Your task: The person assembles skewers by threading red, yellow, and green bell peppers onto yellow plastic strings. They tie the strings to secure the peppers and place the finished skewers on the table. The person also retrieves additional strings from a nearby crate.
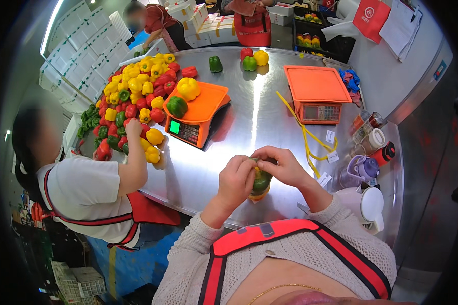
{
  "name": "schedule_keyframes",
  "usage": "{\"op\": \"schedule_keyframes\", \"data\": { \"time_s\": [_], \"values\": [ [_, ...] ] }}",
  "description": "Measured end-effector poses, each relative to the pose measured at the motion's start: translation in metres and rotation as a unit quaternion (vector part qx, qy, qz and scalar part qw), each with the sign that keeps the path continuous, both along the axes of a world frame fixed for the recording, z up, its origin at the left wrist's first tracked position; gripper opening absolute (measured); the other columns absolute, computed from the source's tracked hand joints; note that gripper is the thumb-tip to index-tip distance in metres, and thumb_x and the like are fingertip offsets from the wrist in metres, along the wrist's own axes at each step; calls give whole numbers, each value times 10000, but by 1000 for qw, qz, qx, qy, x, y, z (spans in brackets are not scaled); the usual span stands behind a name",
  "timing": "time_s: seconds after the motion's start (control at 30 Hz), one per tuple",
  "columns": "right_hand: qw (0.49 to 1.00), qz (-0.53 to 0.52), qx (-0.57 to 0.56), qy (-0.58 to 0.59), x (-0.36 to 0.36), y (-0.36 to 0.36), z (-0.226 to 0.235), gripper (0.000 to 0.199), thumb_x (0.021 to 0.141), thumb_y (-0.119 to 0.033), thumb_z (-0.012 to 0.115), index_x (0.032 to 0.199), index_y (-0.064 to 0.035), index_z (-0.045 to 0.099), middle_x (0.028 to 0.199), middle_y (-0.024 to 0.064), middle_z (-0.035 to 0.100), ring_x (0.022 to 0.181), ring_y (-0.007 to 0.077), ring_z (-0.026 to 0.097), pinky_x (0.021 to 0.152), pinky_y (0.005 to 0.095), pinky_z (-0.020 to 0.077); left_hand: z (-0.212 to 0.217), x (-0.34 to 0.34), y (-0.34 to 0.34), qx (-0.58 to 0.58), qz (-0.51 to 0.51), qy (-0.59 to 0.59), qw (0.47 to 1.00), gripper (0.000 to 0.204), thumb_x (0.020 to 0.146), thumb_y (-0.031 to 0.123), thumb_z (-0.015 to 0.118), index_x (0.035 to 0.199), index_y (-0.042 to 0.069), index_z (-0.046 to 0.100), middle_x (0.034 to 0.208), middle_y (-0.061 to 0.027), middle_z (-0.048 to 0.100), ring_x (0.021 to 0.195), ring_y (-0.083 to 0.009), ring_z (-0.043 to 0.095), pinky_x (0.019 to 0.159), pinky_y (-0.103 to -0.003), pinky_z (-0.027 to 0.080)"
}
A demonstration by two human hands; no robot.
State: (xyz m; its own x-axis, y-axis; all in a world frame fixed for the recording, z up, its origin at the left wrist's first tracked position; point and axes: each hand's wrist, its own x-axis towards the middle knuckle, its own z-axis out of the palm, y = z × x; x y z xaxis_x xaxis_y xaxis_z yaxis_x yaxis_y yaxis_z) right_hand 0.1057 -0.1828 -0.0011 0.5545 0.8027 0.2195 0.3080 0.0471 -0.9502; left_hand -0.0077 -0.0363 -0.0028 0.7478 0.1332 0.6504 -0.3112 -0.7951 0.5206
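Note:
Over the near edge of the steel table, my left hand (235, 178) and my right hand (284, 166) meet with bent, closed fingers at the top of a green bell pepper (262, 182). Something yellow-orange (259, 195) shows just below this pepper; whether a clear bag surrounds both I cannot tell. My fingertips hide the pepper's top. Beyond my left hand, an orange scale (206, 104) carries a yellow bell pepper (188, 88) and another green pepper (177, 107). Right of my hands, yellow tape strips (306, 140) with white tags lie on the steel table (249, 132).
A big heap of mixed peppers (132, 89) covers the left side, where a co-worker (86, 188) holds a red pepper (104, 150). A second orange scale (318, 91), a purple-lidded jug (359, 172), a white kettle (364, 206) and bottles stand right. Three peppers (249, 63) sit at the far edge.

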Motion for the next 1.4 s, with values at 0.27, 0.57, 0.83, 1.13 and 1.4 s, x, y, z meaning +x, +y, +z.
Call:
{"op": "schedule_keyframes", "data": {
  "time_s": [0.27,0.57,0.83,1.13,1.4],
  "values": [
    [992,121,-35,-20,19,-4,12,85,867,-42,647,937,6,645,896,57,598,830,164,587,751,281,477,-3,-5,2,-11,-16,-15,1000,186,788,-5,681,962,47,641,910,-112,629,789,-285,640,645,-351,532],
    [893,-22,54,-446,5,8,23,195,737,-43,689,920,-47,621,875,83,593,791,285,595,676,346,499,-8,-7,9,-33,-53,-31,998,165,810,-31,676,956,25,624,932,-133,617,797,-294,632,662,-343,519],
    [989,108,-40,-91,16,-2,23,174,873,-141,684,970,-3,644,895,63,622,773,143,566,696,281,464,-11,-6,5,-23,-22,-40,999,194,776,-19,694,951,37,632,901,-114,618,790,-291,620,660,-359,519],
    [974,1,9,-226,15,5,8,79,851,-44,649,868,-20,576,828,77,565,762,227,576,655,325,466,-4,0,5,2,-11,-22,1000,167,779,-2,695,904,34,591,876,-116,605,776,-313,595,663,-378,501],
    [899,-79,-7,-431,42,6,-9,113,778,-39,669,810,-40,561,789,105,542,743,304,562,643,378,468,2,-12,19,44,3,83,996,164,770,6,699,874,32,574,867,-124,557,853,-327,557,737,-387,474]
  ]
}}
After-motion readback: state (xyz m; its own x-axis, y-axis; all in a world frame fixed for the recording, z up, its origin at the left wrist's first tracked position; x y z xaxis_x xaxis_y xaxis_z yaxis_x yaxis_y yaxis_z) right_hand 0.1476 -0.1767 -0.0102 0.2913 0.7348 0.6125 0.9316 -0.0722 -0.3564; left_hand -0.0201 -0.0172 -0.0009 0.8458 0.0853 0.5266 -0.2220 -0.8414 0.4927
